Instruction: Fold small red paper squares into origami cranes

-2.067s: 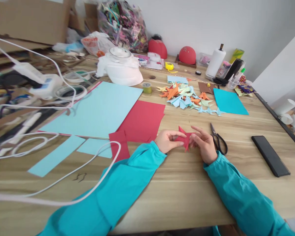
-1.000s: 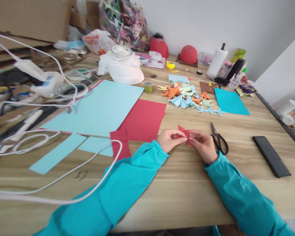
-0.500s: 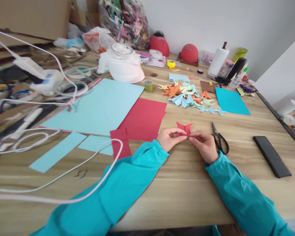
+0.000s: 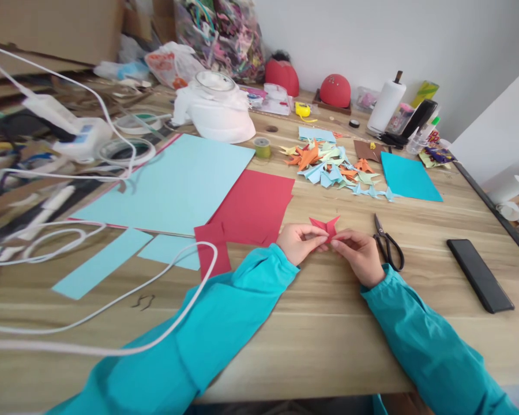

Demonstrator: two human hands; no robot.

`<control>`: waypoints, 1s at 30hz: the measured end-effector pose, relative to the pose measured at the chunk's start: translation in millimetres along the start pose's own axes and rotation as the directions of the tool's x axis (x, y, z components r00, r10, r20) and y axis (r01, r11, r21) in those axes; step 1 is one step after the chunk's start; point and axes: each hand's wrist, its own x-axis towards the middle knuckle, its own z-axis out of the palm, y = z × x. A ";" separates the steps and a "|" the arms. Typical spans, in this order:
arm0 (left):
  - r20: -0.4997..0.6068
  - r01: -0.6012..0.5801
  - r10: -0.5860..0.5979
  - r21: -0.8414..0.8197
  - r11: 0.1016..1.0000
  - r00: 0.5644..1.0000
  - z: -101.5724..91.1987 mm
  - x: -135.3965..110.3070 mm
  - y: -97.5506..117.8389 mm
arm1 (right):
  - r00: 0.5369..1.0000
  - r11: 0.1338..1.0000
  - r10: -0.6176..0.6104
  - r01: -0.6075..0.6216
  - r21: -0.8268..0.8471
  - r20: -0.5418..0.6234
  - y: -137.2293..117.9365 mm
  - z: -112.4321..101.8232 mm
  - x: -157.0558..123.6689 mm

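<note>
Between my two hands is a folded red paper (image 4: 330,227) with two pointed tips spreading up and outward. My left hand (image 4: 301,242) pinches its lower left part, and my right hand (image 4: 358,253) grips the lower right edge with thumb and fingertips. The fingers hide the bottom of the fold. Black-handled scissors (image 4: 388,246) lie just right of my right hand, blades pointing away. To the left of my left hand are red paper sheets (image 4: 255,202) and a smaller red paper piece (image 4: 211,253).
Folded paper figures (image 4: 324,164) in orange, blue and green lie in a pile farther back. A teal paper sheet (image 4: 409,176) and a phone (image 4: 479,275) are on the right. Large light-blue paper (image 4: 168,184) lies left, with a white cable (image 4: 155,340) looping over my left sleeve.
Both hands keep hold of the red folded paper in nearly the same place. The fingers shift slightly at its lower edge, and the camera view moves a little.
</note>
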 end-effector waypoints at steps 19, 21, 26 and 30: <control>0.004 -0.023 0.023 0.105 0.994 1.000 1.9 -4.5 5.2 | 0.991 0.993 0.104 -0.099 0.065 -0.080 -1.0 -0.3 0.2; 0.011 -0.028 0.027 0.115 0.993 1.000 1.9 -5.4 6.2 | 0.991 0.992 0.108 -0.103 0.077 -0.073 -1.2 -0.4 0.5; 0.001 -0.065 0.067 0.236 0.970 0.998 2.0 -6.9 5.1 | 0.989 0.991 0.129 -0.126 0.046 -0.065 -2.6 -0.4 0.8; -0.029 -0.050 0.059 0.238 0.970 0.998 3.9 -7.1 5.2 | 0.988 0.990 0.139 -0.138 0.015 -0.071 -2.7 -0.6 0.5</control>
